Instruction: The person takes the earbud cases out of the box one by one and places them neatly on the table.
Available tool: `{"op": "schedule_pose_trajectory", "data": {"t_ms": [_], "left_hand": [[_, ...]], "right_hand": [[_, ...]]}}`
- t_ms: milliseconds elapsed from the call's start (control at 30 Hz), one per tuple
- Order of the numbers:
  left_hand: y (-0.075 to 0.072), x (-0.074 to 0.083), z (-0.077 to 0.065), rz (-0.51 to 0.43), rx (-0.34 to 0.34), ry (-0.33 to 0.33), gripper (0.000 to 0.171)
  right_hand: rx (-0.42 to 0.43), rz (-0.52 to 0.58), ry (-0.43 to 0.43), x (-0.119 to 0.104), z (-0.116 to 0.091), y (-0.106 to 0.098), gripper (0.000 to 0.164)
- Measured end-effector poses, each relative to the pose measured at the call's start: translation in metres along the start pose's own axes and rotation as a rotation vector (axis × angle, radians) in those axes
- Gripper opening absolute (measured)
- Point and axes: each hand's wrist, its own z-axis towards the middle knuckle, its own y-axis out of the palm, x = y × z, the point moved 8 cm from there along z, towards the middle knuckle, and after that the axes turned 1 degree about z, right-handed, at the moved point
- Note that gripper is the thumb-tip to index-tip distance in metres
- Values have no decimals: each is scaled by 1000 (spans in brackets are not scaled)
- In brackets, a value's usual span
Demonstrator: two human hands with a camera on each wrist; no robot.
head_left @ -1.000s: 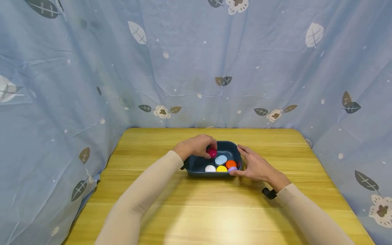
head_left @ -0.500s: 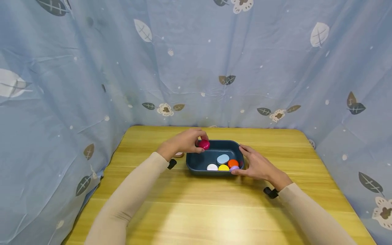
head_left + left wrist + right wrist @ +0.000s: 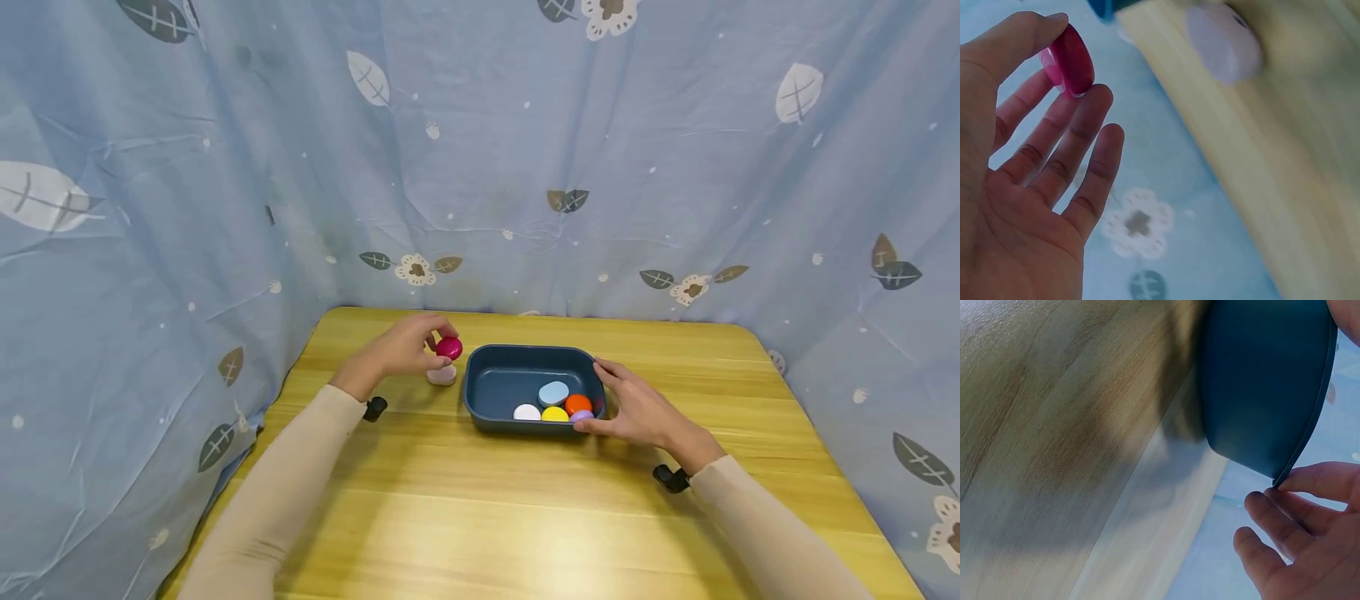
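In the head view my left hand (image 3: 397,350) pinches a glossy magenta disc (image 3: 449,348) between thumb and fingertips, left of a dark blue box (image 3: 510,427). The left wrist view shows the disc's rounded edge, with the other fingers spread. Below the disc, on the table, sits a pale pink rounded piece (image 3: 442,376). My right hand (image 3: 637,408) holds the box's right end, thumb at the near rim and fingers at the far corner. Inside the box lie light blue (image 3: 553,393), orange (image 3: 578,404), yellow (image 3: 555,413), white (image 3: 527,412) and lilac (image 3: 582,416) pieces, the last partly hidden.
The box stands on a wood-grain table (image 3: 480,517). A blue patterned curtain (image 3: 480,167) hangs behind the table and along its sides. A black wrist strap piece (image 3: 375,408) shows at the left wrist, another (image 3: 670,478) at the right.
My left hand has lifted the magenta disc out of the box and carried it left, over the pale pink piece, which has come into sight. My right hand stays on the box.
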Motion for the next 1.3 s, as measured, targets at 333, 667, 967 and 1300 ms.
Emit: {"op": "schedule_pose_trajectory", "data": {"t_ms": [333,667,967,1300], "left_hand": [[3,-52,-29,14,8,-98,34],[21,-91,-40,13,-49,-254,35],[33,-103,-46,5,-104,-267,38],[28,-94,-47,21,-100,-271,50]], "right_hand": [[12,0,-14,2,0,1,122],[12,8,-10,2,0,1,122],[13,4,-10,3,0,3,124],[14,5,-4,4,0,3,124]]}}
